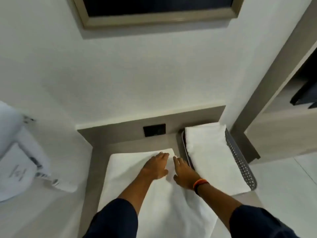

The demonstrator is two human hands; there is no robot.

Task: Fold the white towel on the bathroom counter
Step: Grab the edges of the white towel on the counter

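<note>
Pressing flat on the towel (154, 200), fingers spread and open, nothing gripped: left hand (157, 166) near the towel's far edge, right hand (184, 174) just beside it, toward the towel's right far corner. Soft white cloth, smooth and matte, roughly rectangular, one far corner folded over into a raised flap; lying along the grey counter (101, 152), near end hanging past the counter's front. Dark sleeves (116, 219) above both forearms; orange-and-black band (199, 183) on the right wrist. Right of the towel, touching or nearly so, a grey perforated basket (240, 162), oblong with rounded corners, holding a second folded white towel (211, 158), thick and plump. Beyond the towel, on the counter's grey upstand, a small black rectangular plate (154, 130); above that a plain white wall (137, 69) and the beige frame (137, 20) of a dark panel. Left of the towel, lower down, blurred white shapes with dark marks, too smeared to identify. Right of the basket, a grey door frame (267, 93) and pale glossy floor (281, 182).
</note>
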